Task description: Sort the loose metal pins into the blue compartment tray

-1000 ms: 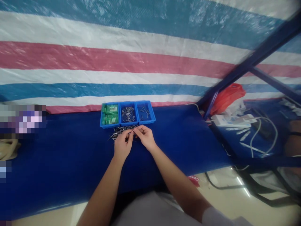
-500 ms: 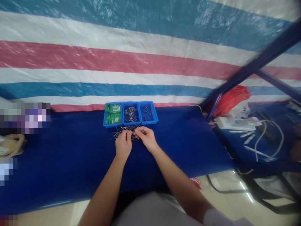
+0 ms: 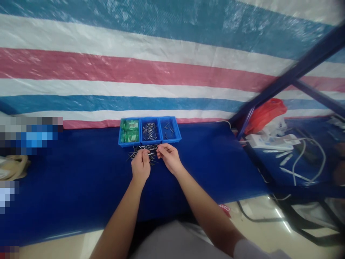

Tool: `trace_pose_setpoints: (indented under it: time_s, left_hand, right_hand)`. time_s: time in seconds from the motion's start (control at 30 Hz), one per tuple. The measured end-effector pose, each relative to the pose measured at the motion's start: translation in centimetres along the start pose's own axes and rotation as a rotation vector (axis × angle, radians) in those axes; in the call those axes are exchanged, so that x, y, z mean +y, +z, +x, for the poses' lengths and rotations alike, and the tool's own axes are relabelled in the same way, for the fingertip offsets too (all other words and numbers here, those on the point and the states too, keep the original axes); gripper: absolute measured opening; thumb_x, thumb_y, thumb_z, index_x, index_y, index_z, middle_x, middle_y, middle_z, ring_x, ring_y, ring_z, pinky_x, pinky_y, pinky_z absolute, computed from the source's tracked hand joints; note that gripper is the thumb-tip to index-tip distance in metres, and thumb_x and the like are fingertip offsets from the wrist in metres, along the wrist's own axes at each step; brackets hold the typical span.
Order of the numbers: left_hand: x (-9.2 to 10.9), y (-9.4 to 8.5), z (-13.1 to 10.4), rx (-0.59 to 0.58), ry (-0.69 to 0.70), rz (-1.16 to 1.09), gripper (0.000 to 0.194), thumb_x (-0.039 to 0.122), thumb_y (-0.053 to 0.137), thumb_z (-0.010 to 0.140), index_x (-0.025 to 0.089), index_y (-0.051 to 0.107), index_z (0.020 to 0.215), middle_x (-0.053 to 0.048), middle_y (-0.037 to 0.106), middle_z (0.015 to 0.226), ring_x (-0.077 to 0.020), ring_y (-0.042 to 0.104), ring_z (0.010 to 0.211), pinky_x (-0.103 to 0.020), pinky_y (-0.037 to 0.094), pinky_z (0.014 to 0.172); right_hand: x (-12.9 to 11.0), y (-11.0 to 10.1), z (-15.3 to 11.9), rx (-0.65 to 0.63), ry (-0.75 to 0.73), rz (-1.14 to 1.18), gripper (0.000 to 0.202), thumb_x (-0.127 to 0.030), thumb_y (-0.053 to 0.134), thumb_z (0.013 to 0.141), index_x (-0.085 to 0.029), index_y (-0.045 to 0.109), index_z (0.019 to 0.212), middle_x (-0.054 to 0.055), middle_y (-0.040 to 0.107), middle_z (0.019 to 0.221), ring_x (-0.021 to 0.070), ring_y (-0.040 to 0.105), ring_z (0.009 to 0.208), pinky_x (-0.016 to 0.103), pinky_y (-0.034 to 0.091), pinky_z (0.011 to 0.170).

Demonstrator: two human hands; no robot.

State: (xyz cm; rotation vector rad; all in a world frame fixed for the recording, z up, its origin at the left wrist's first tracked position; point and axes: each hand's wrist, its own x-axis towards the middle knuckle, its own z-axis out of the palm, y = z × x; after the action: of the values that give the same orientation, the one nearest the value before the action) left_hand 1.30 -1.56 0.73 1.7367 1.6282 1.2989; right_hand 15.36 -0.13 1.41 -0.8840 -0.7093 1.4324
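A pile of thin dark metal pieces [image 3: 147,147] lies on the blue table in front of three joined blue bins. My left hand [image 3: 140,165] is over the pile's left part, its thumb and fingers pinched together. To its right, at the pile's right edge, my right hand [image 3: 169,157] is also pinched; what either holds is too small to tell. Green packets [image 3: 130,131] fill the left bin. Many short metal pieces [image 3: 150,131] lie in the middle bin, and several thin ones [image 3: 168,128] in the right bin [image 3: 175,133].
The blue table [image 3: 81,172] runs up to a striped sheet [image 3: 161,72]. At the right are a dark metal frame [image 3: 269,86], a red bag [image 3: 266,113], a white box [image 3: 272,141] and a cable. A beige item [image 3: 17,167] sits at the far left.
My hands have moved slightly apart; my right hand has shifted a little right and up, away from my left. The bins have not moved.
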Motion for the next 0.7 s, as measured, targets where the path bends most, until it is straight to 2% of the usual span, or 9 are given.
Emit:
trace_pose_setpoints:
  time_s: [0.23, 0.6, 0.7]
  left_hand:
    - [-0.15, 0.16, -0.03, -0.007, -0.014, 0.029, 0.028, 0.035, 0.042, 0.098, 0.02, 0.065, 0.095, 0.002, 0.064, 0.065, -0.0109, 0.061, 0.06, -0.022, 0.044, 0.066]
    - [-0.15, 0.09, 0.03, -0.022, -0.005, 0.05, 0.027, 0.037, 0.043, 0.097, 0.021, 0.065, 0.094, 0.0, 0.068, 0.07, -0.0126, 0.064, 0.065, -0.023, 0.046, 0.068]
    - [-0.05, 0.05, 0.03, -0.023, -0.01, 0.058, 0.027, 0.036, 0.043, 0.098, 0.021, 0.065, 0.094, 0.0, 0.067, 0.07, -0.0122, 0.063, 0.064, -0.022, 0.045, 0.067]
  right_hand:
    - [-0.31, 0.01, -0.09, -0.008, 0.013, 0.011, 0.022, -0.034, 0.083, 0.071, -0.019, 0.073, 0.083, 0.0, 0.068, 0.07, 0.0108, 0.06, 0.06, 0.024, 0.049, 0.055]
    - [-0.3, -0.36, 0.2, 0.081, -0.077, 0.015, 0.02, -0.034, 0.082, 0.072, -0.02, 0.072, 0.082, 0.0, 0.068, 0.069, 0.0111, 0.06, 0.059, 0.025, 0.05, 0.055]
    - [-0.18, -0.44, 0.2, 0.031, -0.112, -0.045, 0.023, -0.036, 0.079, 0.076, -0.022, 0.072, 0.093, 0.003, 0.073, 0.083, 0.0136, 0.066, 0.067, 0.027, 0.054, 0.06]
